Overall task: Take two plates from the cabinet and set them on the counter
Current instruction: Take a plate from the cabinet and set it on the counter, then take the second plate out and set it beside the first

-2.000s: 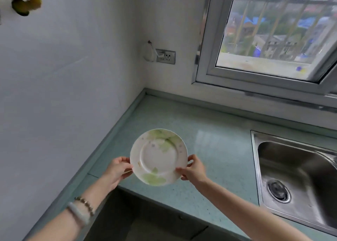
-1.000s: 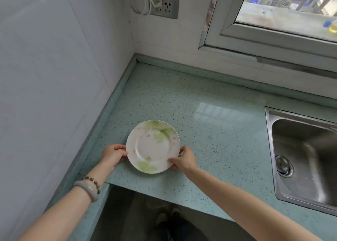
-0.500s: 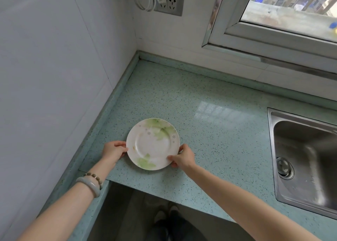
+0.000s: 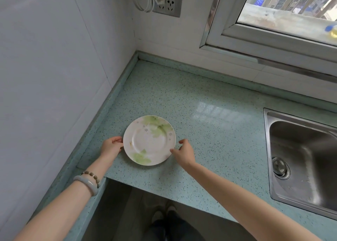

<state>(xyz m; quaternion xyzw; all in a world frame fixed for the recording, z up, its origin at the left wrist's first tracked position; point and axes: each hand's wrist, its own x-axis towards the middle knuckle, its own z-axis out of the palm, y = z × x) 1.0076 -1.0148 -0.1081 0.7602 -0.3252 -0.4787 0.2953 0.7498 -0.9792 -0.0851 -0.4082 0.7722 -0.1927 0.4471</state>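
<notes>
Risk: plate [image 4: 149, 140] lies flat on the worktop [image 4: 209, 131] near the front cut-out edge; a careless withdrawal, a finger catching the rim, could drag it toward that edge. Only one plate is visible, so a second may be stacked beneath, cannot tell. Left hand [image 4: 111, 146] is curled against the plate's left rim, touching it. Right hand [image 4: 184, 152] is loosely open, fingertips at the right rim, gripping nothing.

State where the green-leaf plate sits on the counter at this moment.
In the head view, the plate lies flat on the counter, in its left part near the front edge, between the left hand and right hand, left of the sink.
</notes>
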